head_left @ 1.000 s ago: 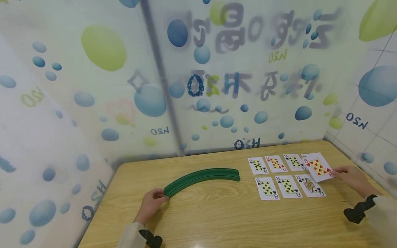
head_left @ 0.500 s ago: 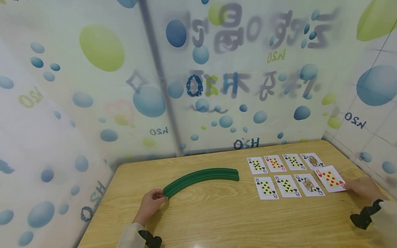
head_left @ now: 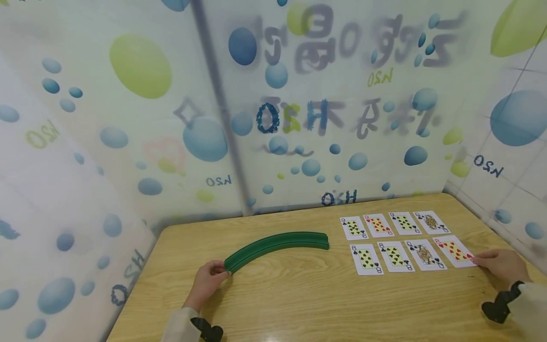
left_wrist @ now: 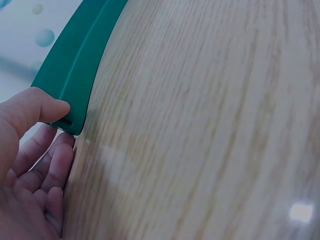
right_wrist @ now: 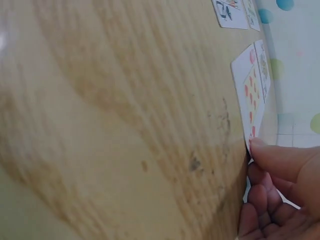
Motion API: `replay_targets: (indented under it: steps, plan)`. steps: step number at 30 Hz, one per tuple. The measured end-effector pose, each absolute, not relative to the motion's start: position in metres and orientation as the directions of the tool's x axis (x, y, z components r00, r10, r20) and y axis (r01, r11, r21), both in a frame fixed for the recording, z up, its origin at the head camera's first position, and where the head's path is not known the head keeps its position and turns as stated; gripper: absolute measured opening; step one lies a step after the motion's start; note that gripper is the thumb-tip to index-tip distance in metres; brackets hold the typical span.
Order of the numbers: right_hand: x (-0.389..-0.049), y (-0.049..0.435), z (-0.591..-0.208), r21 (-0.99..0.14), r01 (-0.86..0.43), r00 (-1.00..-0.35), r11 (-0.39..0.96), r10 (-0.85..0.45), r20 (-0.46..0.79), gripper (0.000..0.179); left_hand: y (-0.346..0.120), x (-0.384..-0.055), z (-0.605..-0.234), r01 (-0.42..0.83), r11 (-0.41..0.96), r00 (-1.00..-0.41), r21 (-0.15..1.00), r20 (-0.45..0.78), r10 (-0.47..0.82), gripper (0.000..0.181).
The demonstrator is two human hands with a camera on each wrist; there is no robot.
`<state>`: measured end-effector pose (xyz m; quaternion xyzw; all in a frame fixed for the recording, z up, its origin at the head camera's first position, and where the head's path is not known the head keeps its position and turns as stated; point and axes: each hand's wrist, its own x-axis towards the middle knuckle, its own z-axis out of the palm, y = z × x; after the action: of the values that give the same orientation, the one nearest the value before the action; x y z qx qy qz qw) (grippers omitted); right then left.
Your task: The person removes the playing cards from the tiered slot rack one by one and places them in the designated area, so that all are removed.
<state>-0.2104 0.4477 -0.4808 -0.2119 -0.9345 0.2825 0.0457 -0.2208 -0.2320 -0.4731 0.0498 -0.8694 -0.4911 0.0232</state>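
Observation:
My left hand (head_left: 207, 282) pinches the near left end of a curved green playing-card holder (head_left: 278, 242), thumb on top and fingers beneath in the left wrist view. At the right, my right hand (head_left: 504, 266) pinches the near corner of an eight of hearts (head_left: 455, 251) between thumb and fingers. That card lies face up at the right end of the front row, its far part low over the wood. To its left are a black queen (head_left: 426, 255), an eight of clubs (head_left: 396, 256) and an eight of spades (head_left: 367, 259).
Behind the front row lie a black nine (head_left: 354, 228), a red nine (head_left: 378, 225), another black nine (head_left: 405, 223) and a queen (head_left: 431, 222), all face up. The wooden table (head_left: 278, 304) ends at a patterned curtain (head_left: 290, 175) behind, with tiled wall at the right.
My right hand has carried the eight of hearts from over the back row's queen, to the right and toward me, and lowered it at the front row's end. The left hand keeps still.

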Motion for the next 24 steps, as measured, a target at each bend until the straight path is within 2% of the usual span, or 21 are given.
replay_targets:
  steps: [10,24]
  plan:
    - [-0.2099,0.4457,-0.4859,-0.562,0.356,-0.896,0.747,0.443,0.021,0.028,-0.2312,-0.2233,-0.4744,-0.058,0.514,-0.993,0.856,0.001,-0.114,0.028]
    - [-0.2076,0.4416,-0.4779,-0.568,0.367,-0.9,0.736,0.435,-0.017,0.029,-0.2303,-0.2221,-0.4672,-0.057,0.517,-0.995,0.854,-0.01,-0.094,0.031]
